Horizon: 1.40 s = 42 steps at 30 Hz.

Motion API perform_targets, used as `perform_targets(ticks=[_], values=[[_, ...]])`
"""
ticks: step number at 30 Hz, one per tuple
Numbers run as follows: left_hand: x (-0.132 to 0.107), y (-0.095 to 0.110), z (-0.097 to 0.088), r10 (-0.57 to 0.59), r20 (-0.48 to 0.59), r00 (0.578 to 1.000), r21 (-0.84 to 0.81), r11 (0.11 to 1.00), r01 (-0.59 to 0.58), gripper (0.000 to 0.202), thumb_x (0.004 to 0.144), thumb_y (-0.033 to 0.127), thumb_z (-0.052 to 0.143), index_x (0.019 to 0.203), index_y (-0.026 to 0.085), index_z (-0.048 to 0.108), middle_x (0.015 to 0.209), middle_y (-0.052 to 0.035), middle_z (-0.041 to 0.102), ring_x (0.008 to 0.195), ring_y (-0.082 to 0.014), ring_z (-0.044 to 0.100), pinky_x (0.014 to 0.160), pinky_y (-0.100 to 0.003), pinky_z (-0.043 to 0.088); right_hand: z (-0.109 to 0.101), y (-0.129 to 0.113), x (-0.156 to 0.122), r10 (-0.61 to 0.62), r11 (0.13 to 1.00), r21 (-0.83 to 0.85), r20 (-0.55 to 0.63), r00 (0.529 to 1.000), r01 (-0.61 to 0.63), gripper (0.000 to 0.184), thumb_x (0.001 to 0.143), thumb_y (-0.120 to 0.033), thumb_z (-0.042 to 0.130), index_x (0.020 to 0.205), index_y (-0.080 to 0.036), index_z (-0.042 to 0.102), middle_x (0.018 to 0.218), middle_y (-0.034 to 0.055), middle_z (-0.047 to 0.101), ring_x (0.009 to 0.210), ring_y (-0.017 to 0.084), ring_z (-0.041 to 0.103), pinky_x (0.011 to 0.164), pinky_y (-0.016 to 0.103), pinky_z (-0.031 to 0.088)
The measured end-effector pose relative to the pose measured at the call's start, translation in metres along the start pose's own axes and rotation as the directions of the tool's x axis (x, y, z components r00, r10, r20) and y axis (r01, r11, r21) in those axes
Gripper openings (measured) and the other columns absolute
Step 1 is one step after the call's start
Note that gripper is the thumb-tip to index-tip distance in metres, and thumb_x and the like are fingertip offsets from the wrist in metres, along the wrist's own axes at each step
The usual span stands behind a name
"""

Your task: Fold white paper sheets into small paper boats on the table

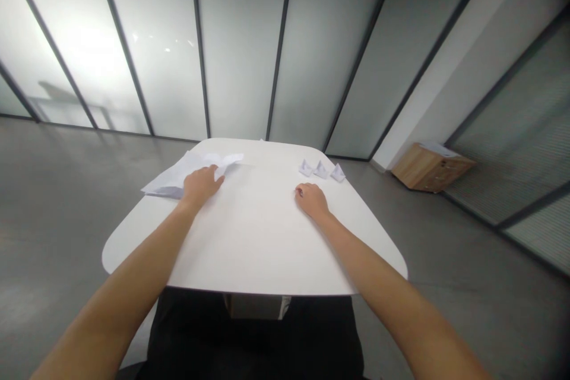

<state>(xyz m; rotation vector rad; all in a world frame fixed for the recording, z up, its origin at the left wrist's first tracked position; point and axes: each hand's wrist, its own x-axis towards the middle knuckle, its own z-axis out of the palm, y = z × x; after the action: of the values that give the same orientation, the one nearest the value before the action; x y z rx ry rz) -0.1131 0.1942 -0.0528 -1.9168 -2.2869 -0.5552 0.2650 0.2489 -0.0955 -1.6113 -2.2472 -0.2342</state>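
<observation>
Over the white sheets of paper (171,173) at the table's left side lies my left hand (201,184), thumb spread from its fingers. The sheets are creased, and their far right corner rises off the table beyond the hand. My right hand (312,198) rests on the table with its fingers curled in; whether anything small is inside them is hidden. Just beyond it stand three small folded paper boats in a row: a left boat (305,168), a middle boat (321,170) and a right boat (338,173), close to the table's right edge.
The white table (262,237) has rounded corners, and its near edge is at my lap. Below that edge a box-like object (256,307) shows between my legs. A wooden cabinet (430,167) stands on the floor at right. Frosted glass panels (240,41) rise behind the table.
</observation>
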Motion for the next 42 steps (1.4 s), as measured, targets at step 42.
perform_targets(ticks=[42], values=[[-0.008,0.03,0.042,0.643,0.274,0.715,-0.417,0.749,-0.514,0.09,0.075,0.071,0.071,0.148,0.023,0.051,0.157,-0.0132,0.047,0.144,-0.0314,0.045,0.121,-0.039,0.03,-0.012,0.016,-0.008,-0.279,0.951,0.213,0.29,0.915,0.223,0.082,0.072,-0.072,0.076,0.141,-0.029,0.061,0.141,0.0122,0.056,0.128,0.035,0.051,0.111,0.048,0.037]])
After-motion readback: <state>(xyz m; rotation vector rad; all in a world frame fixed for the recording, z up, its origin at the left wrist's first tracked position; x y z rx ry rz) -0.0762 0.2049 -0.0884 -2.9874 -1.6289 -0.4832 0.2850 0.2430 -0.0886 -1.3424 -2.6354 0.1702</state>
